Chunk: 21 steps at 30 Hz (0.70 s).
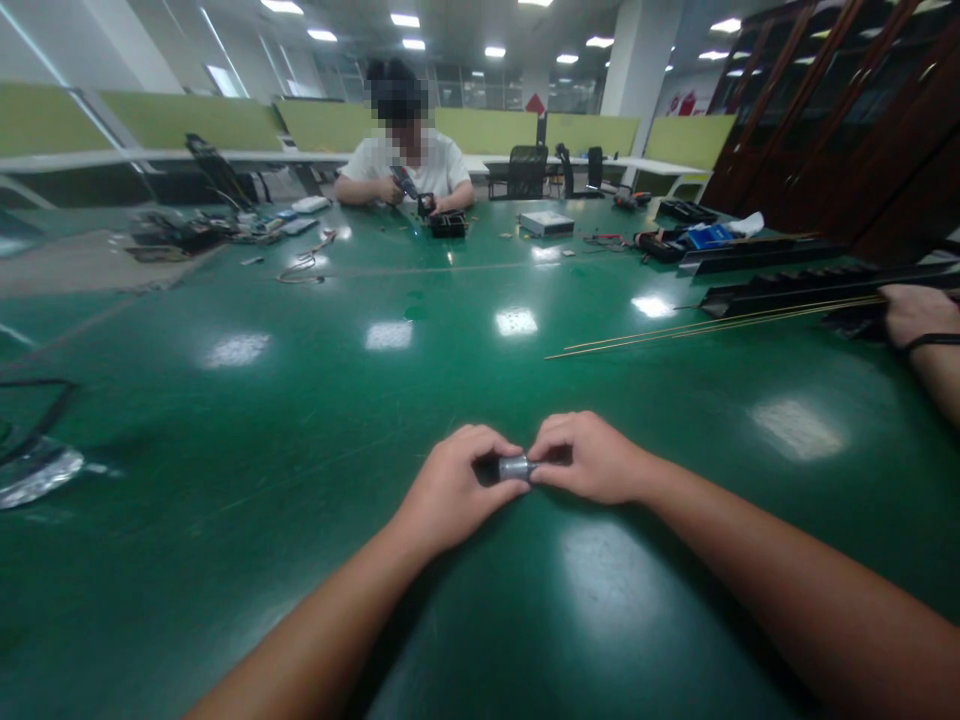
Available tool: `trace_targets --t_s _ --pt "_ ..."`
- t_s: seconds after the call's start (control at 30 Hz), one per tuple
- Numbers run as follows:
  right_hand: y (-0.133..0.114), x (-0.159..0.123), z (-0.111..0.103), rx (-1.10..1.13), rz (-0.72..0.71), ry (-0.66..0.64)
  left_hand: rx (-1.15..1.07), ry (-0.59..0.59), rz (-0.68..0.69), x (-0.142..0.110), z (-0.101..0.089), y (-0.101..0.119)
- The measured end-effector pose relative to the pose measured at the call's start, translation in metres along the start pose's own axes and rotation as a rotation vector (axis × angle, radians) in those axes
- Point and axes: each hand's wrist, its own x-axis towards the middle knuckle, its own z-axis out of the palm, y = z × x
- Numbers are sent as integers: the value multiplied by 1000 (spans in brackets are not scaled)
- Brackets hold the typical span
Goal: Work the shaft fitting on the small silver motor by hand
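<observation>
A small silver-grey metal cylinder [514, 468] is held low over the green table, lying sideways between both hands. It has the look of a small motor, but its exact kind is not clear. My left hand [459, 487] is closed on its body, thumb below and fingers above. At the cylinder's right end, the thumb and fingertips of my right hand [589, 458] pinch a thin dark part, possibly a shaft. The fingers hide both ends of the cylinder.
Across the green table [337, 400], a person [405, 160] works with a power tool [406, 183] on a black part [448, 223]. At right, another person's hand [919, 315] is beside thin rods [675, 328] and black rails [780, 292]. A silver box [546, 223] lies farther back.
</observation>
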Motion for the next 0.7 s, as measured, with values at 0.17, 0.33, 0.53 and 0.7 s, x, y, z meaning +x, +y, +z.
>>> trace_targets --t_s 0.17,0.33,0.53,0.7 --pt "-4 3 12 -57 -26 54 3 -5 -38 -2 0 0" --pt "-2 0 10 -65 -31 37 -24 -37 -46 0 -2 3" --pt "1 -3 11 -71 -76 38 -8 -54 -75 1 0 3" --pt "2 -3 11 -68 -89 43 -18 -79 -62 0 1 3"
